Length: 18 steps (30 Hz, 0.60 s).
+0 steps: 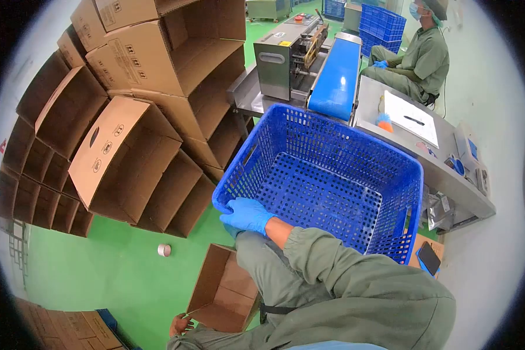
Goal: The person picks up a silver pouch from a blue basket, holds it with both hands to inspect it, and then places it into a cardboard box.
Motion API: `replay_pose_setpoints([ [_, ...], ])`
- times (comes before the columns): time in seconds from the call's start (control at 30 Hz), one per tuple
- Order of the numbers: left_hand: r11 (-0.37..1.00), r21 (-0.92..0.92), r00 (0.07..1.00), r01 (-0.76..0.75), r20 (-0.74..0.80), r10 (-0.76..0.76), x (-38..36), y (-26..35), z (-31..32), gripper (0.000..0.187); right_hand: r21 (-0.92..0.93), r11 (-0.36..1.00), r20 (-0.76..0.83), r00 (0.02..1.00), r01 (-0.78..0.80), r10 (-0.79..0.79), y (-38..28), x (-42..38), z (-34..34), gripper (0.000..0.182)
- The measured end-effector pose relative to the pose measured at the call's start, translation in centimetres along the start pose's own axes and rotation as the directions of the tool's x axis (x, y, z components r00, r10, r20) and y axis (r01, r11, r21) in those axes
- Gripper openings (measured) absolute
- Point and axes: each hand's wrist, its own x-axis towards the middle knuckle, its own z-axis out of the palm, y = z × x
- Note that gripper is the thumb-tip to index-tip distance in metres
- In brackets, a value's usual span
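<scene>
My right hand (pixel 248 216), in a blue glove, grips the near left corner of a large blue plastic crate (pixel 326 122). The crate's perforated floor shows, and its far side is against the end of a blue conveyor belt (pixel 337 73). Down at the lower left, my bare left hand (pixel 182 325) has its fingers closed on the edge of an open cardboard box (pixel 230 294). That box stands tilted on the green floor beside my leg, and part of it is hidden behind the leg.
Stacked open cartons (pixel 125 154) rise on the left. A tape roll (pixel 164 250) lies on the floor. A steel table (pixel 373 111) at right bears paper (pixel 411 118) and a pen. A phone (pixel 429 258) lies at lower right. A seated co-worker (pixel 417 58) is behind, near blue crates (pixel 382 26).
</scene>
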Motion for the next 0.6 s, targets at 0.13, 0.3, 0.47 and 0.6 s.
replay_pose_setpoints([
  [0.13,0.998,-0.05,0.997,0.041,0.073,-0.037,0.5,0.0,-0.3,0.042,0.005,1.0,0.001,1.0,-0.007,0.007,0.0,0.2,0.1,0.048],
  [0.3,0.998,0.067,0.999,0.021,-0.038,-0.018,-2.7,2.3,0.7,0.038,0.005,1.0,0.008,1.0,-0.003,0.003,-0.1,0.0,-0.1,0.049],
  [0.47,0.998,0.03,0.998,0.047,-0.052,-0.046,-1.9,1.5,0.8,0.037,-0.003,1.0,0.021,1.0,-0.008,0.009,0.0,0.1,0.0,0.049],
  [0.6,0.999,0.028,0.998,0.025,-0.057,-0.024,-2.3,1.7,0.8,0.034,-0.001,1.0,-0.007,1.0,-0.016,0.016,-0.2,0.0,-0.1,0.046],
])
